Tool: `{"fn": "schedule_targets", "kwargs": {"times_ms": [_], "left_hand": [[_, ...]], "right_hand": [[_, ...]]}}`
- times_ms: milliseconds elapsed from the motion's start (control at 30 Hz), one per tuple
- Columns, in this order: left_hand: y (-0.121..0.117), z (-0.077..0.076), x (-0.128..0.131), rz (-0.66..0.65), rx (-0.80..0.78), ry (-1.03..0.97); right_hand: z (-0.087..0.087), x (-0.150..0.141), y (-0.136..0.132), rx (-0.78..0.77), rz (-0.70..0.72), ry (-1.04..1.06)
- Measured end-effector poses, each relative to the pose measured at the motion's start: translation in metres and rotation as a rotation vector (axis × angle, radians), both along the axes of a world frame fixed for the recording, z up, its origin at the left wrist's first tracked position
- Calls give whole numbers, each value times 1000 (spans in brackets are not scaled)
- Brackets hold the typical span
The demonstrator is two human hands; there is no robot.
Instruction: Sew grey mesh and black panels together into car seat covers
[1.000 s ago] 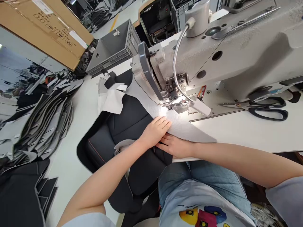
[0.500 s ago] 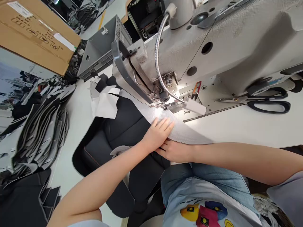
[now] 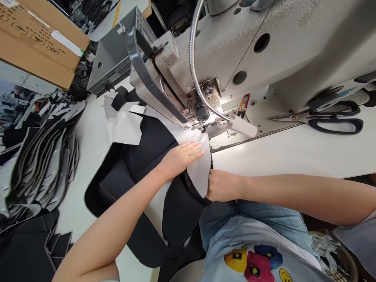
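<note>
A black sewn cover with orange stitching [image 3: 151, 143] lies on the table under the sewing machine head [image 3: 173, 74]. A light grey mesh fabric strip [image 3: 199, 172] runs from beneath the lit presser foot towards my body, along the cover's edge. My left hand [image 3: 180, 158] lies flat on the strip and the cover, fingers stretched towards the needle area. Close to the table's front edge, my right hand [image 3: 223, 186] is closed on the near end of the grey strip at its right edge; its fingertips are hidden. White fabric flaps [image 3: 127, 125] lie on the cover's far left part.
Black-handled scissors [image 3: 326, 117] and small red thread snips [image 3: 244, 103] rest right of the needle. A flexible metal lamp [image 3: 192, 51] arches over it. To the left are stacked fabric pieces [image 3: 48, 168], a grey crate [image 3: 111, 55] and a cardboard box [image 3: 38, 43].
The grey strip's free end has swung from pointing right to pointing towards my body. My left hand moved slightly left; my right hand now grips the strip's edge, apart from the left.
</note>
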State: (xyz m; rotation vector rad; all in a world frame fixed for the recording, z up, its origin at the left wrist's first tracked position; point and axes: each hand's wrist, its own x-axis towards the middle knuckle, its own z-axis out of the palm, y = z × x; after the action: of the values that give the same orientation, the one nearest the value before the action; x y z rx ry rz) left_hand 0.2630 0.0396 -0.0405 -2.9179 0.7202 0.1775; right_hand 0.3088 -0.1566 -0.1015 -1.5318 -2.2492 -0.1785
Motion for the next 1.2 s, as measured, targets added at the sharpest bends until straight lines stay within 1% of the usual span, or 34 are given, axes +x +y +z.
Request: {"fn": "schedule_targets", "kwargs": {"times_ms": [100, 233, 333, 400, 467, 533, 667, 767, 867, 933, 1000, 1067, 1100, 1133, 1200], "left_hand": [[4, -1, -1, 13, -19, -8], [6, -3, 1, 42, -19, -9], [8, -6, 7, 55, -25, -19], [11, -8, 13, 69, -44, -35], [14, -9, 20, 87, -58, -50], [18, -11, 27, 103, -64, -55], [30, -15, 39, 144, -41, -43], [36, -12, 47, 160, 6, -23], [26, -3, 50, 173, 61, 9], [9, 4, 47, 189, 110, 0], [-12, 6, 37, 170, 123, -36], [-27, 3, 22, 101, 65, -63], [-30, -1, 15, 67, 19, -73], [-31, -4, 7, 47, -27, -85], [-24, -12, -4, 55, -98, -112]], "right_hand": [[2, 0, -2, 2, 19, -4], [-2, -3, -5, 57, -44, -27], [-3, -3, -6, 138, -157, -81], [0, 0, -7, 206, -254, -148], [5, 4, -9, 235, -299, -220], [9, 8, -9, 185, -293, -262], [13, 14, -7, 15, -280, -239], [12, 18, -5, -8, -296, -210], [10, 23, -4, 20, -275, -174], [9, 24, -5, 43, -245, -155], [9, 23, -4, 41, -204, -128], [10, 19, -4, 19, -170, -107], [10, 17, -4, 15, -164, -108], [10, 15, -3, 20, -164, -119], [10, 11, -4, 51, -169, -152]]}}
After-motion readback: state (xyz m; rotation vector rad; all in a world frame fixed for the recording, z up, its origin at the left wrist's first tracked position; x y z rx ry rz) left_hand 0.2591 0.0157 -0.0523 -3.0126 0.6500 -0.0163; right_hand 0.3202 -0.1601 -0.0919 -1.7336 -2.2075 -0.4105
